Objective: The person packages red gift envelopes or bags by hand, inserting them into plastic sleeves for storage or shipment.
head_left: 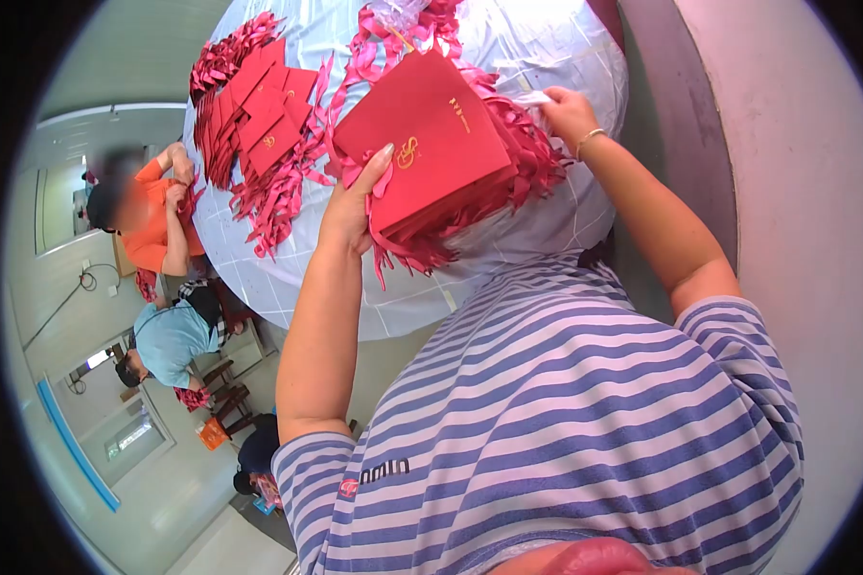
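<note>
A thick stack of red cards (441, 144) with gold print and pink-red ribbons is tilted above the table. My left hand (360, 196) grips its lower left edge, with the thumb on the top card and a ribbon under it. To the right of the stack, my right hand (568, 115) has its fingers pressed together at a small white piece (532, 99), too small to name. Ribbons (537, 158) hang out along the right side of the stack, close to that hand.
More red cards (268, 125) and loose ribbons (268, 206) lie on the round table with a white cloth (408, 302). Clear plastic (398, 14) is at the far edge. A person in orange (149, 220) is at the table's left; others are beyond, near stools (228, 398).
</note>
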{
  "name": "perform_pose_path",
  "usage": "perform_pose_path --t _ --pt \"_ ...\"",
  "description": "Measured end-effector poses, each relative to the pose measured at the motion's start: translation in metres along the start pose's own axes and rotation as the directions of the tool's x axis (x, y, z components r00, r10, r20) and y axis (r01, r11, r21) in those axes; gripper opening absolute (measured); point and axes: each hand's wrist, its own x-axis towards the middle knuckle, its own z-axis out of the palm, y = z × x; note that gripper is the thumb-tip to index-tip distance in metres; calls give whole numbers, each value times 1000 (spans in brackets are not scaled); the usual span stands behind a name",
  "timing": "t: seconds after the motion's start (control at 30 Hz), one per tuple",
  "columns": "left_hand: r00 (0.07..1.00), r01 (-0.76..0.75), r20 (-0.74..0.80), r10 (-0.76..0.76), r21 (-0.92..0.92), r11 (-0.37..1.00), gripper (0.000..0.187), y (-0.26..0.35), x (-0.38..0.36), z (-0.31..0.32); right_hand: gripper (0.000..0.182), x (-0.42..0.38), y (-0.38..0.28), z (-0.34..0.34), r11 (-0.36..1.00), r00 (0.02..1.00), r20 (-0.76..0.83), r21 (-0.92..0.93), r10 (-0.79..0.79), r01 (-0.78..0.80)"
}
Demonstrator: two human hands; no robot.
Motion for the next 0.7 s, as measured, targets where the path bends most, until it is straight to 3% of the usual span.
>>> perform_pose_path --t 0.07,0.17,0.2,0.27,0.37,0.4,0.47,0.57,0.6,0.67,0.7 --pt "999 39 -4 -39 5 999 52 1 0 -1 14 -10 -36 -9 873 950 224 389 220 -294" --pt "999 40 -11 -40 -2 999 52 2 -1 -1 10 -31 -54 6 995 897 439 102 -48 4" --pt "999 46 -6 -46 6 999 52 2 -1 -2 11 -26 -58 2 994 893 448 -64 -53 92" --pt "999 39 -13 -39 17 999 52 2 -4 2 11 -15 -69 4 988 967 240 -112 -80 110" --pt "999 40 -7 -40 20 999 53 3 -5 4 19 35 -53 16 1000 984 176 -25 17 -13" --pt "999 45 -9 -45 20 999 53 3 -5 5 21 49 -48 24 988 984 178 -154 8 20" --pt "997 72 -3 -72 7 997 53 5 -6 4 21 65 -45 42 877 968 244 -452 -52 162" --pt "998 54 -11 -54 8 999 55 3 -4 2 20 75 -45 57 614 919 357 -691 -168 381" --pt "999 49 -19 -49 9 999 55 3 -5 3 22 75 -54 58 579 908 394 -711 -140 398" --pt "1000 29 -5 -29 25 999 56 5 -8 6 24 109 -39 72 656 952 295 -702 -86 276" --pt "999 32 14 -32 14 999 57 5 -8 6 26 92 -66 66 16 860 507 -861 -50 508"
